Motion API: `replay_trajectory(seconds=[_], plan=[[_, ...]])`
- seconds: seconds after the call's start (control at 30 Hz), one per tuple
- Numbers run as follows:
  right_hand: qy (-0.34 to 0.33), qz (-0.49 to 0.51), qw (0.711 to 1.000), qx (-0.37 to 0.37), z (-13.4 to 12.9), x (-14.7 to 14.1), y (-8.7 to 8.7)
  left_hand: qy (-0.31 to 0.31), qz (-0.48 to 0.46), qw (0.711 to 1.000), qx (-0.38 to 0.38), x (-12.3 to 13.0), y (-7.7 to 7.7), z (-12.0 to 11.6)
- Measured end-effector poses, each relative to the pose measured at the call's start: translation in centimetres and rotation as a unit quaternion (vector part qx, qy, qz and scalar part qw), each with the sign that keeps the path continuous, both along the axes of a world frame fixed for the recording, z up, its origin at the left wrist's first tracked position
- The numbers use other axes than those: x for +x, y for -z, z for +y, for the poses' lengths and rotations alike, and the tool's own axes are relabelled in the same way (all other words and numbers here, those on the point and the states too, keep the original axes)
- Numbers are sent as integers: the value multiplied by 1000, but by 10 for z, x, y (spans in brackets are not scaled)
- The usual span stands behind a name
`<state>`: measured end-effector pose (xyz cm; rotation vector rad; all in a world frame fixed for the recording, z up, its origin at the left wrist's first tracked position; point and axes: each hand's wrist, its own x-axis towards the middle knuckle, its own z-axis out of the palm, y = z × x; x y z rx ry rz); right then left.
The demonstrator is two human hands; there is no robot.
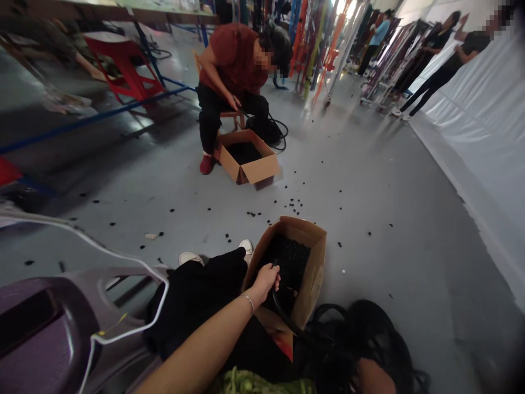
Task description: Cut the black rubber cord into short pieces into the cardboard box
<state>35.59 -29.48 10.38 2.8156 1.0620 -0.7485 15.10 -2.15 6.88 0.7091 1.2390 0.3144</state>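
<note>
My left hand [267,282], with a bracelet at its wrist, is closed around a black hose-like strip [283,314]. It is held over an open cardboard box [315,268] standing between my legs and holding many small black pieces [289,257]. From my fist the strip bends down across the box's near edge to a tangled coil of black strip [377,334] on the floor at the right. At the bottom edge, a patch of skin, seemingly my right hand or forearm [375,376], shows beside dark material; its fingers are hidden.
Across from me a seated person [240,60] bends over another cardboard box [262,168], holding a black strip. Small black bits [293,205] lie scattered on the floor. At left stand a purple plastic stool [61,339] bearing a phone-like dark object, a white cable [118,254] and a red stool [127,65].
</note>
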Motion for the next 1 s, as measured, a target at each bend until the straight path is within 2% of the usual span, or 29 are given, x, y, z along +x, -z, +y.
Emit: replay_trajectory(seconds=[0.07, 0.13, 0.23, 0.33, 0.47, 0.6, 0.7, 0.8, 0.87, 0.93, 0.97, 1.0], plan=[[-37, 13, 999, -31, 10, 13, 0, -19, -1, 1000, -8, -2, 3, 3], [-104, 32, 991, -75, 26, 24, -5, -52, 0, 998, -17, -6, 5, 9], [-199, 61, 970, -126, 52, 29, -23, -126, 3, 992, -23, -12, 4, 21], [-233, 74, 960, -132, 64, 31, -40, -198, 13, 980, -24, -17, -1, 34], [-231, 76, 962, -128, 52, 47, -50, -226, 25, 974, -20, -20, -7, 40], [-191, 6, 974, -120, 36, 62, -60, -193, 19, 981, -23, -19, -11, 35], [-141, -44, 984, -99, 39, 56, -66, -175, 13, 984, -17, -18, -14, 30], [-84, -27, 996, 6, 57, 35, -54, -169, 0, 986, -17, -17, -18, 26], [-33, 71, 991, 106, 75, 12, -33, -167, -8, 986, -20, -16, -20, 22], [52, 222, 954, 196, 95, -16, -3, -165, -14, 986, -25, -15, -22, 18], [107, 299, 921, 227, 106, -33, 14, -161, -17, 987, -25, -14, -23, 15], [168, 372, 873, 267, 116, -49, 30, -156, -20, 987, -22, -14, -24, 13]])
